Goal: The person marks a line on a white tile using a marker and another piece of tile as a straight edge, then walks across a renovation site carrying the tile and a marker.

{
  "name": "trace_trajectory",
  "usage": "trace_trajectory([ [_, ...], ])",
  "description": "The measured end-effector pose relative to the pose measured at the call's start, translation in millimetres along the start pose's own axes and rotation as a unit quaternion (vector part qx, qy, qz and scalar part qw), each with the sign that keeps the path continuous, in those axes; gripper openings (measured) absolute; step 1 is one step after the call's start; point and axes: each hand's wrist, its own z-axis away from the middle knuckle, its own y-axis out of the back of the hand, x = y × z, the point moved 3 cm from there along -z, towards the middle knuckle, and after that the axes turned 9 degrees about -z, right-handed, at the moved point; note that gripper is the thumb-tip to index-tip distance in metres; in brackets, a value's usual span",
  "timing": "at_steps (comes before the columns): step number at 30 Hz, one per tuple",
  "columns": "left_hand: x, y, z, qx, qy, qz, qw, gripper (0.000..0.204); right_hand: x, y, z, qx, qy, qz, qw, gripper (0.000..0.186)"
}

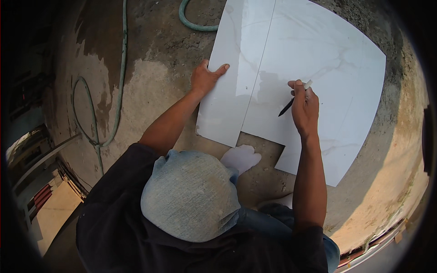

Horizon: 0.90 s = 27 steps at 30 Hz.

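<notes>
My left hand [207, 79] grips the left edge of a narrow white marbled tile [221, 116], thumb on the top face. Against its right side lies a larger white marbled tile [346, 91], with a rectangular notch in its lower edge. My right hand [303, 111], over the large tile, is closed on a marker [285, 108] with a dark point angled down-left and a pale end poking up past my fingers. A white-socked foot [239, 158] shows just below the tiles, partly hidden by faded denim [189, 195].
A green hose [122, 82] lies looped on the stained concrete floor [150, 86] at the left, with another loop [200, 26] at the top. Stacked boards [59, 200] stand at the far lower left. A sunlit strip of ground [387, 186] curves along the right.
</notes>
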Motion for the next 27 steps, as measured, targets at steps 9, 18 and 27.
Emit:
trace_trajectory([
  [9,-5.5,-8.0,-4.2,-0.02,0.013,0.027,0.999,0.075,-25.1,31.4,-113.0,0.118,0.084,-0.008,0.989,0.063],
  [18,6.4,4.7,-2.8,-0.01,0.017,0.042,0.999,0.056,-45.9,8.3,-195.3,0.125,0.189,-0.046,0.973,0.038],
  [27,1.1,0.5,-4.5,0.014,0.01,0.027,0.999,0.058,-78.3,-27.5,-255.9,0.075,0.211,0.075,0.972,0.035],
])
